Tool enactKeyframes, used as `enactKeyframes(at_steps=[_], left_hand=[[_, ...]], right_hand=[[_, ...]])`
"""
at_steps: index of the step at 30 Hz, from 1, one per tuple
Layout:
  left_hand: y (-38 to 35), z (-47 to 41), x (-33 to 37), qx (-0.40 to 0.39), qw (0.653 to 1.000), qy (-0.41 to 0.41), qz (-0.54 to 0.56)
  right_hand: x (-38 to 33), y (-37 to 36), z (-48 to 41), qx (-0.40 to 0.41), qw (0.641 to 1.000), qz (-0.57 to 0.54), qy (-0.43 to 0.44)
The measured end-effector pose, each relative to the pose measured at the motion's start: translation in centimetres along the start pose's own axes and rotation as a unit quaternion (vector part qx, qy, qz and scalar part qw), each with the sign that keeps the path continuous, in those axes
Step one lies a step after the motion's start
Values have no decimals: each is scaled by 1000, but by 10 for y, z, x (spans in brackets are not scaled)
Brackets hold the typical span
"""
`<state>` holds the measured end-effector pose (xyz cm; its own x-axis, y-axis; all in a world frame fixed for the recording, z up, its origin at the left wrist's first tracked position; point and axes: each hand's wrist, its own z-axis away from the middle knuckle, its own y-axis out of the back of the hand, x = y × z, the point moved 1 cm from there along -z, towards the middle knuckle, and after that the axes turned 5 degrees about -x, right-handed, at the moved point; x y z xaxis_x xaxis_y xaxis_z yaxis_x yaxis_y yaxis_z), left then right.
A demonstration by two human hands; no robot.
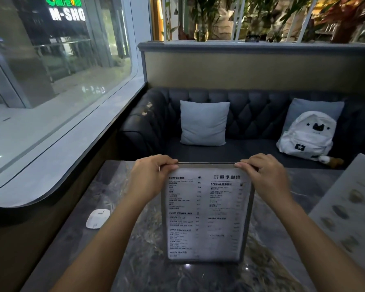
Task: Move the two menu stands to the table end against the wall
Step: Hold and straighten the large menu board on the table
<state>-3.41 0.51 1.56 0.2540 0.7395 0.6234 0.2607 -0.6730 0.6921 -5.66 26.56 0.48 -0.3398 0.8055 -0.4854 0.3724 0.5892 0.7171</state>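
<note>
Two hands gripped the top corners of one menu stand: the left hand was closed on its upper left corner, the right hand closed on its upper right, fingers curled over the thin top edge. The stand stood upright near the middle of the table, its foot at or just above the surface; which of the two could not be told. It was a flat, rectangular sheet holder, a clear glossy panel in a grey frame over a white printed page. The second menu stand leaned at the table's right edge, pale and blurred, with rows of small pictures. By my reading, the first stand was the step in hand, gripped and ready to be carried. The wall with its curved window ran along the table's left edge, so the next move probably called for a level sideways carry to that end, clearing the small white rounded device near the left edge. The table top looked like dark, polished, veined marble, likely slippery under a narrow foot. Beyond the far edge stood a dark tufted sofa.
</note>
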Motion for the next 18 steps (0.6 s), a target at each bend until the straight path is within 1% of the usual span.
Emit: enactKeyframes(at_steps=[3, 9, 13, 18], left_hand=[[-2, -6, -2, -20, 999, 23, 24], [-6, -12, -3, -52, 996, 37, 60], [-7, -11, -2, -54, 995, 46, 75], [-7, -12, -2, -57, 993, 47, 91]], right_hand=[[-2, 4, 3, 4, 1000, 8, -9], [-5, 8, 9, 4, 999, -1, -40], [-7, 10, 9, -7, 998, -2, -54], [-10, 10, 11, -2, 998, -6, -64]])
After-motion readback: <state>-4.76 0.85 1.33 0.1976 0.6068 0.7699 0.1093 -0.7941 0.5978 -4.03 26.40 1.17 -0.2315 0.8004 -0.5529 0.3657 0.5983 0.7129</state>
